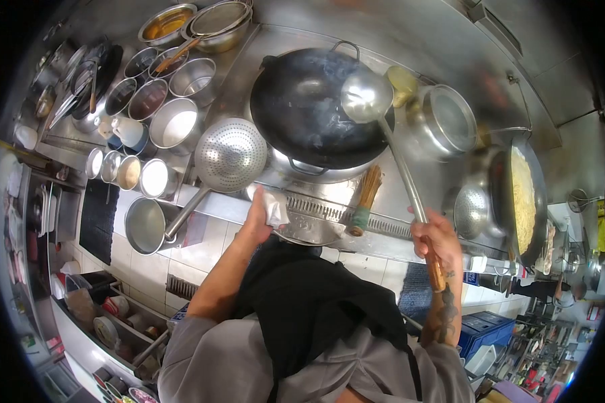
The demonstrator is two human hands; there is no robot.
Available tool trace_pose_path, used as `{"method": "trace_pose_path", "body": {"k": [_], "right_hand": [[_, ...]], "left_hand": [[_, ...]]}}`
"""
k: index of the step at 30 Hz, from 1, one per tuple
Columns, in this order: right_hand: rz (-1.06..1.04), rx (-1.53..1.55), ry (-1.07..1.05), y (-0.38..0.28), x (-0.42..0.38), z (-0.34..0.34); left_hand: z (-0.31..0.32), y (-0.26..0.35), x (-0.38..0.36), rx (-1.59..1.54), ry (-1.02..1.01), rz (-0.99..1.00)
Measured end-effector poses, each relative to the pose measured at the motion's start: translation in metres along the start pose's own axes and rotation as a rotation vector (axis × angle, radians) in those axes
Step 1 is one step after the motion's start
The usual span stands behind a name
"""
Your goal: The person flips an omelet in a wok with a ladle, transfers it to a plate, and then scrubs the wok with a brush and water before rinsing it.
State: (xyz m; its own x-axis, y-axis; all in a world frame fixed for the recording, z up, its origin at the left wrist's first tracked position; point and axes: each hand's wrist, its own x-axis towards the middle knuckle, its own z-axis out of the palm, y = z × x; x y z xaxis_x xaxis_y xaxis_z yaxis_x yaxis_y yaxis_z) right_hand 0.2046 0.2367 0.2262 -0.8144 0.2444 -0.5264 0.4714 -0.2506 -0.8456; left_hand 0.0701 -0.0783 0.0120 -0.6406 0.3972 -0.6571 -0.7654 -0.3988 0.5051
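Observation:
My right hand [435, 235] is closed round the long handle of a steel ladle [364, 99], near its wooden end. The ladle's bowl is over the right side of a black wok [302, 107], from which faint steam rises. My left hand [254, 220] grips a white folded cloth [275, 209] at the front edge of the stove, left of the middle. Beyond that hand, a perforated skimmer [231, 156] lies with its handle over a round metal pot [145, 226]. A bamboo wok brush [366, 200] rests between my two hands.
Several metal pots with seasonings, such as a white one [175, 124], stand at the left. On the right are a steel pot [444, 121], a second strainer [471, 213] and a pan with yellow food [521, 201]. A blue crate [485, 332] is at the lower right.

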Motion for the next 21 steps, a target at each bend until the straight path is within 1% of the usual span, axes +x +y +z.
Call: {"method": "trace_pose_path", "body": {"k": [1, 4, 5, 6, 8, 9, 11, 14, 15, 18, 19, 21], "right_hand": [[-0.050, -0.047, 0.001, -0.001, 0.001, 0.006], [-0.188, -0.143, 0.013, -0.007, 0.002, 0.015], [-0.240, -0.166, 0.033, -0.008, 0.000, 0.019], [-0.292, -0.188, 0.053, -0.009, -0.001, 0.022], [-0.373, -0.258, 0.108, -0.007, -0.003, 0.027], [-0.415, -0.293, 0.137, -0.007, -0.004, 0.027], [-0.435, -0.302, 0.151, -0.006, -0.008, 0.025], [-0.436, -0.278, 0.170, 0.006, -0.013, 0.012], [-0.429, -0.261, 0.179, 0.014, -0.013, 0.005], [-0.371, -0.277, 0.216, 0.036, -0.016, -0.013], [-0.355, -0.291, 0.235, 0.042, -0.018, -0.016], [-0.305, -0.249, 0.201, 0.060, -0.017, -0.030]], "left_hand": [[0.003, 0.000, 0.004, -0.003, -0.041, 0.004], [0.032, 0.010, 0.016, -0.041, -0.045, 0.008], [0.037, 0.012, 0.027, -0.062, -0.147, 0.029], [0.040, 0.011, 0.041, -0.063, -0.205, 0.071], [0.069, 0.020, 0.049, -0.146, -0.070, 0.073], [0.076, 0.022, 0.057, -0.138, -0.030, 0.057], [0.082, 0.021, 0.077, -0.121, 0.047, 0.028], [0.075, 0.014, 0.097, -0.063, 0.027, 0.046], [0.069, 0.012, 0.099, -0.078, -0.030, 0.059], [0.067, 0.019, 0.075, 0.058, -0.062, 0.180], [0.065, 0.022, 0.068, 0.086, -0.103, 0.215], [0.066, 0.026, 0.045, 0.146, -0.037, 0.261]]}}
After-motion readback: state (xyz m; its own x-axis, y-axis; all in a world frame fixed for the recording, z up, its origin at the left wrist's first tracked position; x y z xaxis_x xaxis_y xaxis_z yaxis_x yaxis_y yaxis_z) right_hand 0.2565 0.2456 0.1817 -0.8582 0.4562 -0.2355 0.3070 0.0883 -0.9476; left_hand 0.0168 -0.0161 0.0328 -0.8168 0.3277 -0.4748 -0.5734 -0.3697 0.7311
